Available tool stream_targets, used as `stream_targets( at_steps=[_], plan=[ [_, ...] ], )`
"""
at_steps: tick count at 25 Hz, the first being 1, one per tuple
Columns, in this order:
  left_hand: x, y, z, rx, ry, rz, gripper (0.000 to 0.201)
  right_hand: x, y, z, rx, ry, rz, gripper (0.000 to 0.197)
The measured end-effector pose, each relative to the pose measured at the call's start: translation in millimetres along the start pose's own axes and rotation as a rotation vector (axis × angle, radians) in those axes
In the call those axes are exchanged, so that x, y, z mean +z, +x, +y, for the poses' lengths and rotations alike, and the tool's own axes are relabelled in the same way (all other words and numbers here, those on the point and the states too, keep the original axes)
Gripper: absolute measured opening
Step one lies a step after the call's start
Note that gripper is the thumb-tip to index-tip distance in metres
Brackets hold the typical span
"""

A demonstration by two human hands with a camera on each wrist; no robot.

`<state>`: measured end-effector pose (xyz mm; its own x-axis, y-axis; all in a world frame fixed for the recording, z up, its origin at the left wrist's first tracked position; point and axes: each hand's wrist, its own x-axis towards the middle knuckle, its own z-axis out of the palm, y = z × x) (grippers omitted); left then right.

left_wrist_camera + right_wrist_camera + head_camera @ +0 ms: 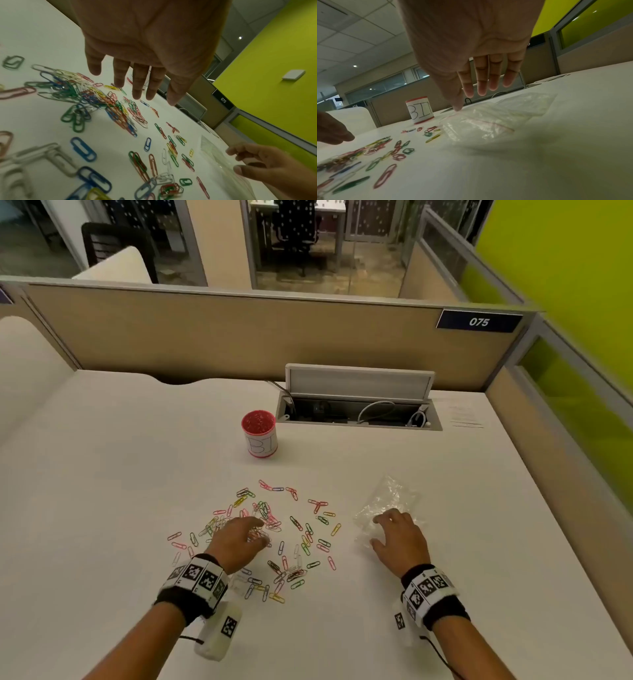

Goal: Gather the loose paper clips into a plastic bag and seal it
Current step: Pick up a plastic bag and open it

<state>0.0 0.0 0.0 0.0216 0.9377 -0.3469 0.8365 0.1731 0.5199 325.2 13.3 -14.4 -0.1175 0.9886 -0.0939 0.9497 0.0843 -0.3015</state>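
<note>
Several coloured paper clips (291, 529) lie scattered across the middle of the white desk (102, 474). My left hand (258, 534) hovers over the densest heap (102, 102) with straight, spread fingers (137, 86) and holds nothing. A clear zip plastic bag (387, 501) lies flat to the right of the clips. My right hand (376, 530) is over its near-left end, fingers straight. In the right wrist view the thumb tip (458, 108) touches the bag (496, 119) near its red seal line; the other fingers (482, 89) stay above it. More clips (385, 148) lie to its left.
A red cup (259, 434) with a white label reading BIN stands behind the clips. Behind it an open cable hatch (356, 405) is sunk into the desk. Beige partitions (205, 337) close off the back and the right side. A sheet of paper (466, 416) lies at the back right.
</note>
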Motion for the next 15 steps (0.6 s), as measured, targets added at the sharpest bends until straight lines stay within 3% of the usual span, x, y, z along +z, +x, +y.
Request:
stream_targets(
  at_steps=[5,12,15],
  plan=[
    [14.1,9.1,20.4,0.024,0.071,-0.029,0.046,1.7,17.0,2.4,0.028,-0.087,-0.124,0.045],
    [33.1,7.6,30.4,0.040,0.027,-0.006,0.044,2.7,25.7,2.5,0.024,-0.097,-0.157,0.020],
    [39.7,4.2,31.4,0.035,0.015,0.001,0.044,1.5,29.1,3.9,0.035,-0.095,-0.168,0.018]
  ],
)
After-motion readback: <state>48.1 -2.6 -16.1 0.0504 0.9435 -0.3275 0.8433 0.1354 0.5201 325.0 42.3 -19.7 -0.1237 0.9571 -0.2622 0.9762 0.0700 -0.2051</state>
